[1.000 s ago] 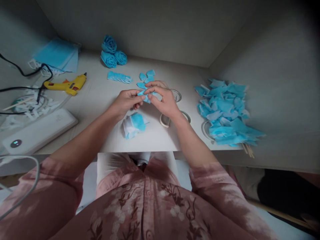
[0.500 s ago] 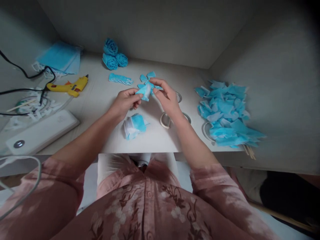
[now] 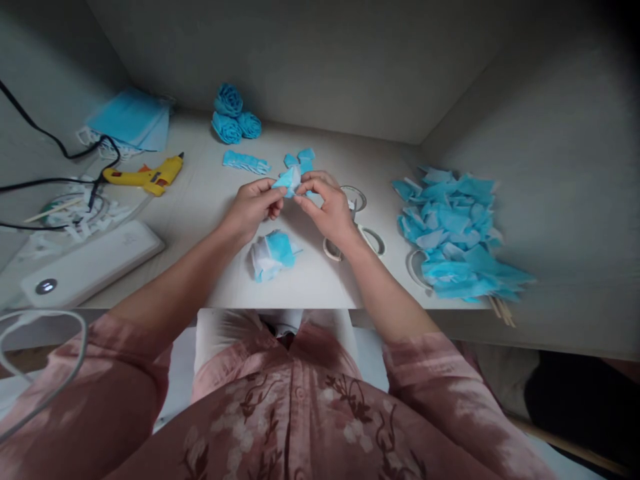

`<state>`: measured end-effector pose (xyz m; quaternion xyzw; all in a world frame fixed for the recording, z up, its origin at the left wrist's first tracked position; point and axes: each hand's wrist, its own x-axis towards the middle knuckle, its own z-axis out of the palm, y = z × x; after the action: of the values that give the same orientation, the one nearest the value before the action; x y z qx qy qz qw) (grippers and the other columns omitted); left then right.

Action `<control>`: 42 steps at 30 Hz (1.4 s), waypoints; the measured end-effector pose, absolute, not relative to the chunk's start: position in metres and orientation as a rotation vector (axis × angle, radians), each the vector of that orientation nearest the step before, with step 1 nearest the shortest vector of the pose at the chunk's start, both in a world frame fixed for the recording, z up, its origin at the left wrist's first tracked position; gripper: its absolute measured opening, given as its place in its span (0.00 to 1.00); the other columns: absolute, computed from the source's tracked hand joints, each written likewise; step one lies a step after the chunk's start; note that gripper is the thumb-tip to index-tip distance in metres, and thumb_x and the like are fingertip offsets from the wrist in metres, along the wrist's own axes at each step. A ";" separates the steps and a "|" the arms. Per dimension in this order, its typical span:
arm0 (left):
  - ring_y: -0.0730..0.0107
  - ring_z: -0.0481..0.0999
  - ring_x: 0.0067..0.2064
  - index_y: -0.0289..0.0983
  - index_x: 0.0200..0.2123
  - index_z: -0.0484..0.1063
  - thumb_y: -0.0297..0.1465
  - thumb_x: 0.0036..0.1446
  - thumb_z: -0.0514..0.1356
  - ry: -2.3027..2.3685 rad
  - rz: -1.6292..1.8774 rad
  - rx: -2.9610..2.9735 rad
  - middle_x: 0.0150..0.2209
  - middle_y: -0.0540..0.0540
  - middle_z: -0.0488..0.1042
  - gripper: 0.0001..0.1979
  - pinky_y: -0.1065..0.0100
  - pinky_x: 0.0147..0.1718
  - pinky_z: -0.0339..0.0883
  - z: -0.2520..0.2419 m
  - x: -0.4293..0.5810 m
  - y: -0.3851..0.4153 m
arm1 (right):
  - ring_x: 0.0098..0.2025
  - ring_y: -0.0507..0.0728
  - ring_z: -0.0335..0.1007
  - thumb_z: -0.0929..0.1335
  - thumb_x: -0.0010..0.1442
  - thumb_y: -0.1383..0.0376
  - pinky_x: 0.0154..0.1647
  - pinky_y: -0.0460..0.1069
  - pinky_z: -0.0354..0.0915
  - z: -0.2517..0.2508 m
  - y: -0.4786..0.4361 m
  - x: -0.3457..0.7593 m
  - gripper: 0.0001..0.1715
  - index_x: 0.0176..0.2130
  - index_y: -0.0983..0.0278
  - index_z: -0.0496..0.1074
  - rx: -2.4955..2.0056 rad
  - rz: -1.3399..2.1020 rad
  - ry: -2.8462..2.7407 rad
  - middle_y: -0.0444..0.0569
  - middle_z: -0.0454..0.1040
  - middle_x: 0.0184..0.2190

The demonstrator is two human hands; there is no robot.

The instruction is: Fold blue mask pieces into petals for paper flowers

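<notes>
Between my two hands is a small folded piece of blue and white mask fabric [image 3: 287, 181]. My left hand [image 3: 256, 203] pinches its left side between thumb and fingers. The fingertips of my right hand [image 3: 325, 200] are closed on its lower right edge. Just behind it, blue fabric bow-like pieces [image 3: 305, 159] lie on the table, partly covered by my right hand. Nearer to me sits a blue and white fabric bundle [image 3: 274, 255]. Scissors [image 3: 371, 240] with pale handles lie under my right wrist, beside a roll of tape [image 3: 354, 198].
At the back stand blue fabric roses [image 3: 230, 120], with a pleated blue strip [image 3: 246, 162] before them. On the left are masks [image 3: 131, 120], a yellow glue gun [image 3: 145, 176], a white power bank [image 3: 95, 263] and cables. Many blue fabric pieces [image 3: 455, 220] are heaped at right, near wooden sticks [image 3: 501, 311].
My right hand has come down and its fingers have closed on the right edge of the fabric piece. My left hand keeps its pinch. The whole view has shifted slightly.
</notes>
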<state>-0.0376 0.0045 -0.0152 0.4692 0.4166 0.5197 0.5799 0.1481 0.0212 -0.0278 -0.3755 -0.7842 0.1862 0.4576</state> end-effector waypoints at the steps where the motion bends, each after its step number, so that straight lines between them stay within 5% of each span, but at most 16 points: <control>1: 0.79 0.66 0.20 0.36 0.27 0.71 0.32 0.52 0.68 0.973 1.211 1.097 0.21 0.52 0.70 0.10 0.74 0.20 0.57 -0.015 -0.038 0.005 | 0.56 0.61 0.73 0.71 0.65 0.57 0.64 0.60 0.63 -0.028 0.022 0.148 0.08 0.37 0.58 0.76 -0.916 0.447 -1.928 0.50 0.79 0.51; 19: 0.79 0.66 0.21 0.35 0.28 0.71 0.30 0.54 0.66 0.992 1.142 1.107 0.21 0.52 0.70 0.07 0.73 0.21 0.57 -0.013 -0.037 0.003 | 0.54 0.56 0.75 0.72 0.62 0.57 0.58 0.53 0.71 -0.032 0.021 0.144 0.08 0.38 0.59 0.76 -0.896 0.707 -1.763 0.47 0.79 0.47; 25: 0.79 0.66 0.21 0.35 0.27 0.71 0.29 0.53 0.66 0.991 1.132 1.112 0.21 0.53 0.70 0.07 0.74 0.21 0.58 -0.012 -0.036 0.002 | 0.46 0.53 0.76 0.72 0.61 0.59 0.53 0.51 0.72 -0.031 0.020 0.140 0.07 0.38 0.60 0.74 -0.872 0.788 -1.710 0.44 0.79 0.40; 33: 0.79 0.66 0.21 0.35 0.26 0.71 0.29 0.55 0.66 1.007 1.099 1.122 0.21 0.52 0.70 0.09 0.74 0.21 0.57 -0.011 -0.035 0.000 | 0.36 0.52 0.72 0.73 0.61 0.52 0.43 0.50 0.71 -0.048 0.034 0.139 0.21 0.49 0.56 0.66 -0.905 0.909 -1.592 0.41 0.73 0.33; 42: 0.77 0.68 0.21 0.35 0.25 0.70 0.33 0.59 0.64 1.002 1.089 1.121 0.22 0.49 0.72 0.12 0.73 0.22 0.59 -0.008 -0.033 -0.002 | 0.37 0.54 0.72 0.71 0.63 0.46 0.44 0.53 0.73 -0.047 0.033 0.138 0.31 0.59 0.56 0.63 -0.918 0.905 -1.630 0.43 0.74 0.36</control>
<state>-0.0332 -0.0020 -0.0075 0.4834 0.4320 0.4695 0.5994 0.1384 0.0327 -0.0467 -0.3809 -0.6759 0.3754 0.5071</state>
